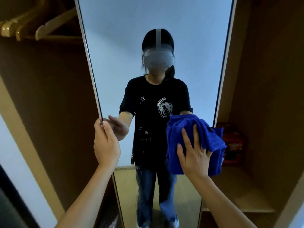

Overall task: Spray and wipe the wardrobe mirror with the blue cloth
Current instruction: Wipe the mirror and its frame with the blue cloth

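The tall wardrobe mirror fills the middle of the head view and reflects a person in a headset and black T-shirt. My left hand grips the mirror's left edge about halfway up. The bunched blue cloth is pressed flat against the glass near the mirror's right edge by my right hand, fingers spread over it. White spray streaks and droplets show on the glass below the cloth, around the reflected legs. No spray bottle is in view.
Open wardrobe compartments lie on both sides. Wooden hangers hang on a rail at the upper left. A red printed bag sits on the shelf at the right, close behind the cloth. The wardrobe's brown side walls close in on both arms.
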`<state>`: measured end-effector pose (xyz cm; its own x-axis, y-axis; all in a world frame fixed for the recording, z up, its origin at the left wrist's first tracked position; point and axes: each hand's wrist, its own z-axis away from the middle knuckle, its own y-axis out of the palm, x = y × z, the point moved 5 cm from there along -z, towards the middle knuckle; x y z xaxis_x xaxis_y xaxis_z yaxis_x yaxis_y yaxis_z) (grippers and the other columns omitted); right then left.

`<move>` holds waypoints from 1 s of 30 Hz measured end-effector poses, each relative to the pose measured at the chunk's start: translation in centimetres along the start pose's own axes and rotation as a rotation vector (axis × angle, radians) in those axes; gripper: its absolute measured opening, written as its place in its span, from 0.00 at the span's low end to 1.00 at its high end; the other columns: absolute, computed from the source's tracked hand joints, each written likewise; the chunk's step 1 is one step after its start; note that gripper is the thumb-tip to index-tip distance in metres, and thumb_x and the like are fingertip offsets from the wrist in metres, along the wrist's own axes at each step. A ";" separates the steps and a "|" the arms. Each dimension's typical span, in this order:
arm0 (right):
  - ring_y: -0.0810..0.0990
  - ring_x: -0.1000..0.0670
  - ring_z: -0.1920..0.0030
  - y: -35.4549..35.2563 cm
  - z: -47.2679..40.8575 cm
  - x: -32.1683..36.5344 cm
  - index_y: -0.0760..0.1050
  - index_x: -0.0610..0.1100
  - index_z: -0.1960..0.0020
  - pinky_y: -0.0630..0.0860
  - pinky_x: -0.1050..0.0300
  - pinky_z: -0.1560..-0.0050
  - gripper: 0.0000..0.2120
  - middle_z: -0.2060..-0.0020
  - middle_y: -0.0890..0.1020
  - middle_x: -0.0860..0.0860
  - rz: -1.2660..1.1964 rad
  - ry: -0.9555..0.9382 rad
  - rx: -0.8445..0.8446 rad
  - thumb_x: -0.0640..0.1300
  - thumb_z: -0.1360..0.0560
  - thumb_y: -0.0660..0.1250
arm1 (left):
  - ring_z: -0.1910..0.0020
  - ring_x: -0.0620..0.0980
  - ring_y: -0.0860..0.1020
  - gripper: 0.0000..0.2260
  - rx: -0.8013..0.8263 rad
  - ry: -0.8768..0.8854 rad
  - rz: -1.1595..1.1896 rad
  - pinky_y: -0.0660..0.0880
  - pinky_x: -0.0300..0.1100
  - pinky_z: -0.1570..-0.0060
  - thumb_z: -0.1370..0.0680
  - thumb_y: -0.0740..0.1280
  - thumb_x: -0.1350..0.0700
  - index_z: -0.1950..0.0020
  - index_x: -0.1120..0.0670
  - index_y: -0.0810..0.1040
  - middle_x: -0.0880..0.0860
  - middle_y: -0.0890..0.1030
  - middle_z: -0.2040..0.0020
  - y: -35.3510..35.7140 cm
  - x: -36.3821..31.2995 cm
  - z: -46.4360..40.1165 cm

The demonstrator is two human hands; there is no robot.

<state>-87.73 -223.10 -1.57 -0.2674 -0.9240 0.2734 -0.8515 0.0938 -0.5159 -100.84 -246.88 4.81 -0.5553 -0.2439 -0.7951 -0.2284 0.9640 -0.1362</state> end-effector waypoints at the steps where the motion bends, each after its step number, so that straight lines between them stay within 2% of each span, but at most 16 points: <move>1: 0.55 0.42 0.30 0.0 0.1 0.0 0.43 0.62 0.23 0.65 0.26 0.40 0.27 0.22 0.42 0.56 -0.002 0.007 0.007 0.62 0.19 0.45 | 0.45 0.45 0.73 0.20 0.013 0.012 -0.008 0.69 0.44 0.51 0.16 0.49 0.47 0.27 0.53 0.63 0.46 0.74 0.41 0.0 0.0 0.3; 5: 0.55 0.44 0.30 -1.5 -1.9 1.2 0.50 0.60 0.24 0.64 0.28 0.38 0.27 0.24 0.51 0.52 -0.001 0.010 -0.013 0.59 0.21 0.51 | 0.40 0.51 0.76 0.23 0.024 0.062 -0.057 0.71 0.42 0.51 0.17 0.49 0.44 0.26 0.54 0.61 0.53 0.75 0.36 0.2 0.6 0.5; 8: 0.56 0.45 0.30 -3.1 -5.3 2.7 0.56 0.57 0.24 0.62 0.30 0.37 0.26 0.24 0.55 0.51 0.016 -0.015 -0.081 0.58 0.21 0.53 | 0.39 0.50 0.75 0.24 0.030 0.080 -0.078 0.74 0.44 0.48 0.17 0.49 0.43 0.25 0.54 0.59 0.53 0.74 0.34 0.4 1.1 0.6; 12: 0.56 0.46 0.27 -3.5 -7.6 3.8 0.54 0.58 0.23 0.56 0.34 0.32 0.26 0.22 0.55 0.50 0.041 -0.021 -0.140 0.58 0.20 0.52 | 0.37 0.52 0.75 0.24 0.011 0.066 -0.105 0.71 0.41 0.48 0.17 0.49 0.44 0.24 0.54 0.58 0.52 0.74 0.34 0.5 1.0 0.7; 16: 0.59 0.45 0.30 -2.4 -5.7 3.5 0.56 0.57 0.24 0.58 0.37 0.35 0.26 0.24 0.56 0.50 0.057 -0.028 -0.177 0.57 0.21 0.54 | 0.40 0.50 0.76 0.23 0.009 0.085 -0.094 0.72 0.40 0.49 0.16 0.49 0.44 0.25 0.54 0.59 0.52 0.75 0.36 0.5 0.8 0.7; 20: 0.61 0.43 0.31 0.2 -1.2 2.7 0.57 0.57 0.25 0.64 0.37 0.40 0.24 0.25 0.56 0.49 0.028 -0.039 -0.108 0.58 0.20 0.50 | 0.48 0.43 0.75 0.19 0.017 0.106 -0.096 0.67 0.27 0.59 0.16 0.49 0.46 0.29 0.52 0.63 0.48 0.75 0.41 0.5 1.1 0.6; 22: 0.62 0.42 0.33 1.4 1.0 2.2 0.54 0.59 0.24 0.69 0.35 0.42 0.24 0.24 0.55 0.49 0.025 -0.040 -0.038 0.60 0.19 0.44 | 0.46 0.46 0.76 0.19 0.018 0.107 -0.089 0.67 0.30 0.58 0.16 0.49 0.45 0.29 0.53 0.63 0.50 0.76 0.40 0.5 1.2 0.5; 25: 0.63 0.41 0.35 2.5 3.0 1.6 0.51 0.60 0.24 0.75 0.31 0.51 0.23 0.26 0.58 0.47 0.033 -0.042 0.034 0.61 0.18 0.42 | 0.42 0.53 0.77 0.23 0.004 0.119 -0.083 0.71 0.39 0.54 0.17 0.48 0.43 0.28 0.55 0.63 0.54 0.76 0.37 0.5 1.5 0.4; 28: 0.64 0.40 0.35 2.7 3.9 1.2 0.44 0.61 0.22 0.75 0.32 0.51 0.25 0.26 0.60 0.47 0.040 -0.051 0.077 0.61 0.18 0.42 | 0.40 0.55 0.77 0.24 0.004 0.130 -0.082 0.73 0.42 0.52 0.17 0.47 0.42 0.28 0.55 0.62 0.54 0.75 0.36 0.6 1.7 0.4; 30: 0.63 0.41 0.34 2.5 3.8 1.0 0.44 0.61 0.22 0.75 0.32 0.49 0.25 0.26 0.59 0.48 0.042 -0.049 0.101 0.61 0.18 0.41 | 0.40 0.55 0.77 0.25 0.008 0.139 -0.078 0.76 0.47 0.50 0.18 0.46 0.40 0.28 0.55 0.62 0.55 0.75 0.36 0.5 1.8 0.3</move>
<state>-88.45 -225.21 -5.62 -0.2771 -0.9374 0.2112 -0.7899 0.0970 -0.6056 -101.70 -246.82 3.14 -0.6414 -0.3294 -0.6929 -0.2690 0.9424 -0.1990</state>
